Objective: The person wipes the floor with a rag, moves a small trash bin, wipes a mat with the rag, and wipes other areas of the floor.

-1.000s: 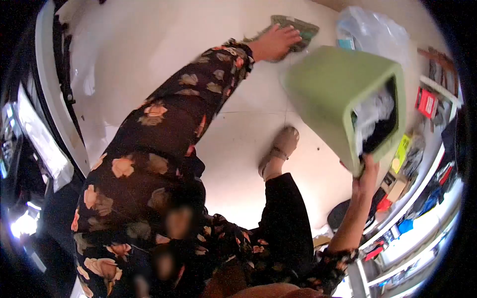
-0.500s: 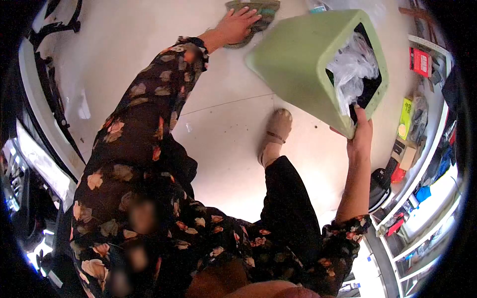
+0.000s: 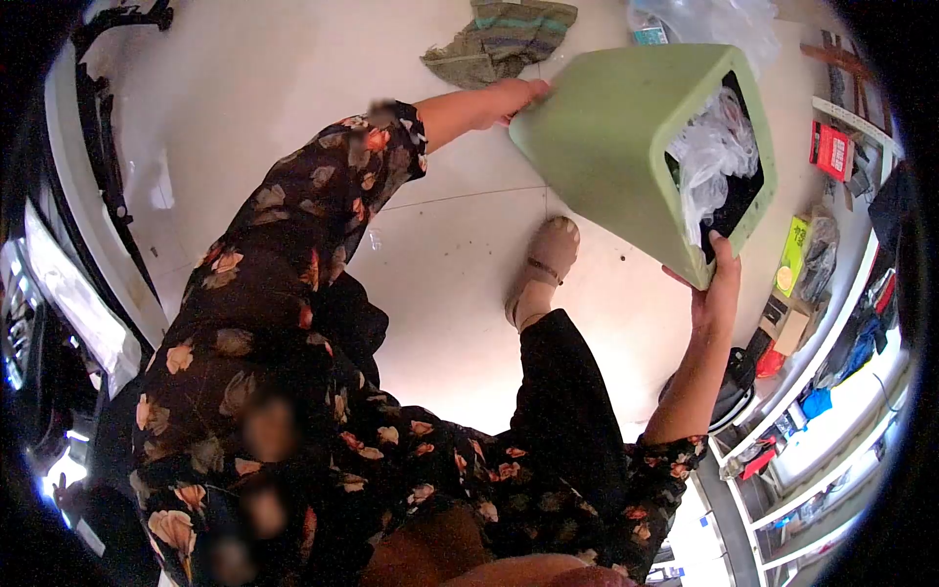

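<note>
Green bin point(image 3: 606, 127) is being held tilted above or on floor point(image 3: 450, 245), rim point(image 3: 675, 220) being grasped by right hand point(image 3: 719, 279). Plastic bags point(image 3: 722, 152) are being kept inside, not yet being taken out. Bin base is being reached by left hand point(image 3: 504, 101); firmness of grip cannot be told. Compared with earlier frame, striped cloth point(image 3: 494, 44) is no longer being pressed.

Around the left fingers point(image 3: 537, 88) spreads a pale, glossy tiled floor point(image 3: 440, 264), with a thin dark seam point(image 3: 460, 199) below them. White shelving point(image 3: 804, 372), crowded with small goods, curves to the right of the right fingers point(image 3: 722, 248). Bright light washes the floor below both; a white strip point(image 3: 95, 201) stands well to their left.
</note>
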Available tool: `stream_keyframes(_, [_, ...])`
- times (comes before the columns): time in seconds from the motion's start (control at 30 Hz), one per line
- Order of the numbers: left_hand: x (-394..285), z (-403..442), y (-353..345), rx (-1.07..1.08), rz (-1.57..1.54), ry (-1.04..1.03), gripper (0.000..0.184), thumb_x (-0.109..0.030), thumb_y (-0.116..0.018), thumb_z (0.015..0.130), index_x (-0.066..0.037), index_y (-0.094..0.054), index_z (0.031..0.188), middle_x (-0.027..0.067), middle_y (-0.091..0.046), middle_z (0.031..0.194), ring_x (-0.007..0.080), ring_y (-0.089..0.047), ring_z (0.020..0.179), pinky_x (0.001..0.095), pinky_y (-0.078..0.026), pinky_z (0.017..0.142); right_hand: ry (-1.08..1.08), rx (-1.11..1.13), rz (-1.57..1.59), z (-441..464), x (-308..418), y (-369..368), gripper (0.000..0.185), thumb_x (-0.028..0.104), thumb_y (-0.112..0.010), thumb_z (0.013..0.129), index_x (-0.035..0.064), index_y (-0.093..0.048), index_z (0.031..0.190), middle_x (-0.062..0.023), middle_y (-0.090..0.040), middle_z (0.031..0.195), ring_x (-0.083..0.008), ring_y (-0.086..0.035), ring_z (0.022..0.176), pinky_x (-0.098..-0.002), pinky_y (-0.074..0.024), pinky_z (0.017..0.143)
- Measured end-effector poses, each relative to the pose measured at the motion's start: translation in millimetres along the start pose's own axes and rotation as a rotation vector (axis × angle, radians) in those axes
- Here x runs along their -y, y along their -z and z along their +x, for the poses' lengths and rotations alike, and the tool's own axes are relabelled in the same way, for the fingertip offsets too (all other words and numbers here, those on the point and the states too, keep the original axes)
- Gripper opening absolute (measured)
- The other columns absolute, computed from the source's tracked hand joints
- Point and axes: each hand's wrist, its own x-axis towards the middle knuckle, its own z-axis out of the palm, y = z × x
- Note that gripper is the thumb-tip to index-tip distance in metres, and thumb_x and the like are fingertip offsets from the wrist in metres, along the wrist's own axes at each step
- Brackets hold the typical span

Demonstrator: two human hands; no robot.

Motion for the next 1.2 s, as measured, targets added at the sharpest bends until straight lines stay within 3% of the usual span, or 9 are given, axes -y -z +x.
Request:
stream_keyframes(0.07, [8.1, 25.4, 10.3, 0.042, -0.144, 0.145, 0.057, -0.059, -0.044, 0.093, -0.013, -0.060, 0.125, 0.0064, -0.061, 0.123, 0.0221, -0.053, 0.114, 0.0404, -0.044, 0.093, 0.004, -0.012, -0.003, -2.5, -0.8, -1.9, 0.047, 0.026, -0.061, 0.088, 0.0069, -0.044, 0.128, -0.0116, -0.057, 0.116, -0.0267, -0.065, 0.090, -0.0508, -0.0603, 0.062])
stream_keyframes(0.17, [4.2, 23.7, 3.7, 0.103, -0.122, -0.014, 0.061, -0.057, -0.054, 0.089, -0.009, -0.058, 0.128, 0.0055, -0.060, 0.122, 0.0171, -0.054, 0.102, 0.0345, -0.041, 0.087, 0.021, -0.027, 0.004, 0.4, -1.6, -5.2, 0.048, 0.030, -0.061, 0.090, 0.0047, -0.047, 0.127, -0.0114, -0.059, 0.114, -0.0257, -0.065, 0.089, -0.0475, -0.0603, 0.060])
stream_keyframes(0.23, [-5.5, 17.0, 2.8, 0.081, -0.084, 0.008, 0.059, -0.055, -0.054, 0.090, -0.009, -0.059, 0.127, 0.0051, -0.061, 0.121, 0.0165, -0.055, 0.102, 0.0329, -0.041, 0.086, 0.027, -0.016, -0.001, 3.2, 1.5, -7.9, 0.052, 0.033, -0.062, 0.090, 0.0002, -0.046, 0.127, -0.0126, -0.059, 0.113, -0.0257, -0.065, 0.088, -0.0423, -0.0605, 0.057])
stream_keyframes(0.33, [-17.2, -3.5, 0.7, 0.048, -0.069, 0.018, 0.055, -0.053, -0.054, 0.091, -0.010, -0.060, 0.125, 0.0045, -0.061, 0.122, 0.0171, -0.055, 0.104, 0.0321, -0.042, 0.085, 0.028, -0.030, -0.022, 1.2, 3.4, -10.6, 0.059, 0.031, -0.062, 0.091, 0.0005, -0.041, 0.137, -0.0146, -0.056, 0.123, -0.0253, -0.061, 0.103, -0.0401, -0.0577, 0.078])
stream_keyframes(0.43, [-23.3, -13.0, -10.9, 0.021, -0.132, -0.002, 0.052, -0.049, -0.052, 0.093, -0.008, -0.061, 0.123, 0.0059, -0.061, 0.124, 0.0208, -0.057, 0.108, 0.0347, -0.043, 0.090, 0.392, -0.138, -0.125, -1.8, -2.6, -14.8, 0.070, 0.028, -0.063, 0.092, 0.0018, -0.029, 0.147, -0.0172, -0.047, 0.137, -0.0259, -0.050, 0.122, -0.0354, -0.0417, 0.102])
stream_keyframes(0.53, [-24.3, -2.3, -20.3, -0.104, -0.027, -0.138, 0.057, -0.051, -0.045, 0.095, -0.010, -0.052, 0.134, 0.0085, -0.054, 0.135, 0.0230, -0.049, 0.123, 0.0378, -0.036, 0.103, 0.475, -0.228, -0.343, -13.0, 3.9, -25.2, 0.071, 0.021, -0.059, 0.094, 0.0012, -0.021, 0.151, -0.0159, -0.027, 0.154, -0.0235, -0.024, 0.142, -0.0308, -0.0167, 0.115])
stream_keyframes(0.7, [-113.2, -86.0, -47.4, -0.124, 0.099, -0.772, 0.061, -0.045, -0.052, 0.094, -0.009, -0.041, 0.143, 0.0126, -0.045, 0.145, 0.0253, -0.042, 0.132, 0.0343, -0.033, 0.108, 0.569, -0.194, -0.501, -16.2, 1.7, -21.1, 0.071, 0.015, -0.057, 0.095, 0.0029, -0.017, 0.152, -0.0140, -0.017, 0.158, -0.0215, -0.019, 0.144, -0.0322, -0.0163, 0.116])
stream_keyframes(0.87, [-141.8, -109.8, -75.6, -0.179, 0.421, -1.134, 0.063, -0.027, -0.057, 0.088, -0.011, -0.037, 0.145, 0.0183, -0.039, 0.148, 0.0313, -0.038, 0.137, 0.0358, -0.030, 0.112, 0.572, -0.140, -0.402, -16.0, -2.5, -17.8, 0.069, 0.008, -0.053, 0.095, 0.0040, -0.016, 0.153, -0.0146, -0.017, 0.158, -0.0216, -0.020, 0.144, -0.0313, -0.0161, 0.115])
stream_keyframes(1.2, [-143.2, -112.5, -69.7, -0.160, 0.514, -1.088, 0.062, -0.011, -0.049, 0.090, -0.007, -0.029, 0.148, 0.0195, -0.030, 0.153, 0.0316, -0.031, 0.141, 0.0345, -0.024, 0.116, 0.526, -0.232, -0.475, -14.8, -8.0, -26.1, 0.069, 0.018, -0.050, 0.098, 0.0032, -0.012, 0.152, -0.0192, -0.021, 0.156, -0.0272, -0.026, 0.141, -0.0333, -0.0197, 0.114])
